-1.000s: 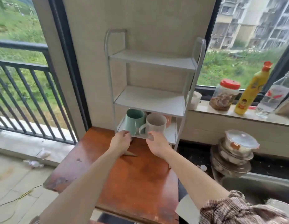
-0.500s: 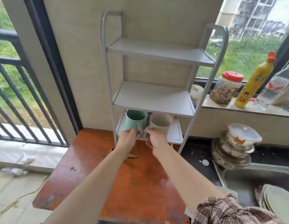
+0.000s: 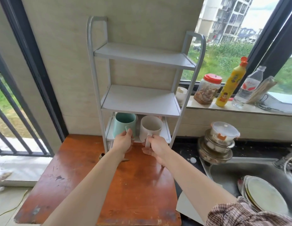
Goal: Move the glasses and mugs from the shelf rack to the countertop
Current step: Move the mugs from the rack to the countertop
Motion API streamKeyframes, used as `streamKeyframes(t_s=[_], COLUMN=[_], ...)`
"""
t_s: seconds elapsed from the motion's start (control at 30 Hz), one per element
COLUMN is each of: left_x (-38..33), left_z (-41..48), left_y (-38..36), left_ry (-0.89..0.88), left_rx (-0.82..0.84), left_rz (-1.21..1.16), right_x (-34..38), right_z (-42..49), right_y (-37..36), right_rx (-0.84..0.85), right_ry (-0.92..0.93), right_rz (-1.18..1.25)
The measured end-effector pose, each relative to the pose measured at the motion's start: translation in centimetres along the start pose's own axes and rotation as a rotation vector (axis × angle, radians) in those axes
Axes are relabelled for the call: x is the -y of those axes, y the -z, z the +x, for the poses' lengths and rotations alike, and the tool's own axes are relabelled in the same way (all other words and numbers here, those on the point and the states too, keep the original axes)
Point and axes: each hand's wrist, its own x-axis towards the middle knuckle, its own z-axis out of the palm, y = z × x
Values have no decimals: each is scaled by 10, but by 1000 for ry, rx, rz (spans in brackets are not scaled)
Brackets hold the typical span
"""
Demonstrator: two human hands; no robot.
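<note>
Head view: my left hand (image 3: pixel 124 141) grips the teal mug's (image 3: pixel 125 123) handle, my right hand (image 3: pixel 156 148) the beige mug's (image 3: pixel 151 128), ready to lift both off the rack's bottom shelf (image 3: pixel 166 136).

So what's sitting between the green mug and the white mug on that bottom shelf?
Nothing shows between the green mug and the white mug in the head view: only a narrow bare gap, each held by its handle.

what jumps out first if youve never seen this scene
Two hands gripping mug handles on the bottom tier of a grey shelf rack: the left hand on a teal mug, the right hand on a beige mug. The two tiers above are bare, and a worn orange countertop lies in front.
</note>
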Motion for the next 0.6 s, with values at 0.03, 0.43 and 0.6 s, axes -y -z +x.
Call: streamKeyframes(t_s=[0.03,0.43,0.6], left_x=[1,27,44], left_z=[-2,-78,-133], left_y=[0,-17,-65], left_ry=[-11,-95,-105], left_rx=[-19,-56,-19], left_rz=[-13,-95,61], right_x=[0,-28,-50], right_z=[-1,-75,-129], right_y=[3,93,163], right_rx=[-14,-17,-31], right_ry=[11,126,125], right_rz=[-2,-159,-161])
